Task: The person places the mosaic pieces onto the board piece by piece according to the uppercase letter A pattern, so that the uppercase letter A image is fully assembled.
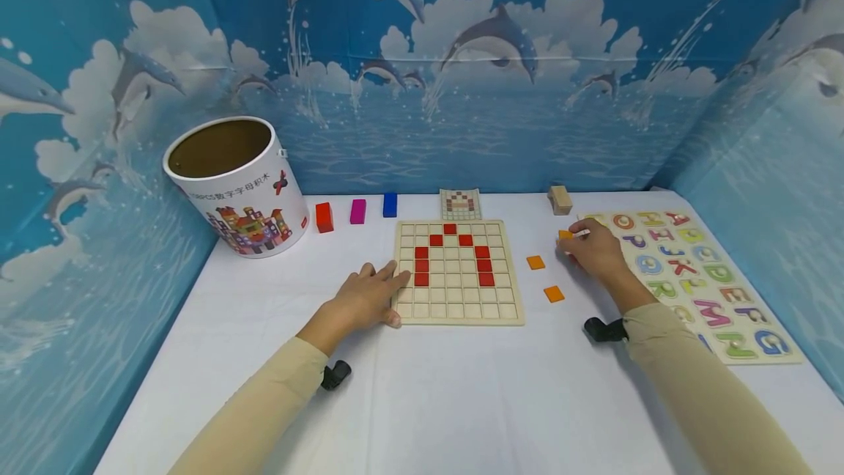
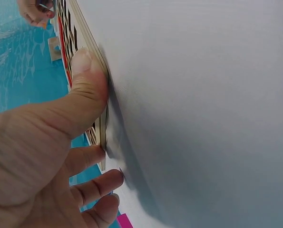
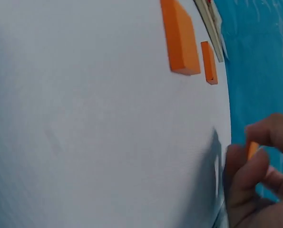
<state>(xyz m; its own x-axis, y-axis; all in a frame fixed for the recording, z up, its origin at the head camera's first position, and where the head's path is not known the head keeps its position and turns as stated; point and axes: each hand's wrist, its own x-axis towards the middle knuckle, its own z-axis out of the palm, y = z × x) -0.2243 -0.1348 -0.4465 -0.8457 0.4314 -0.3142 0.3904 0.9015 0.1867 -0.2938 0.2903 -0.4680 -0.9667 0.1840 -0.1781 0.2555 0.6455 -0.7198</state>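
Note:
A square wooden grid board (image 1: 461, 310) lies on the white table, with several red tiles (image 1: 420, 266) set in its cells in an arch shape. My left hand (image 1: 371, 295) rests at the board's left edge. In the left wrist view its thumb (image 2: 89, 76) lies over the edge and the other fingers are loosely extended. To the right of the board, my right hand (image 1: 598, 251) pinches an orange tile (image 1: 565, 234) between thumb and fingertips. Two more orange tiles, a nearer one (image 1: 554, 294) and a farther one (image 1: 535, 262), lie between board and right hand.
Behind the board stands a small pattern card (image 1: 460, 204). Red (image 1: 324, 218), magenta (image 1: 357, 212) and blue (image 1: 390, 205) blocks line the back left beside a large white bucket (image 1: 237, 204). A plain wooden block (image 1: 560, 200) and an alphabet puzzle board (image 1: 758, 359) are at right.

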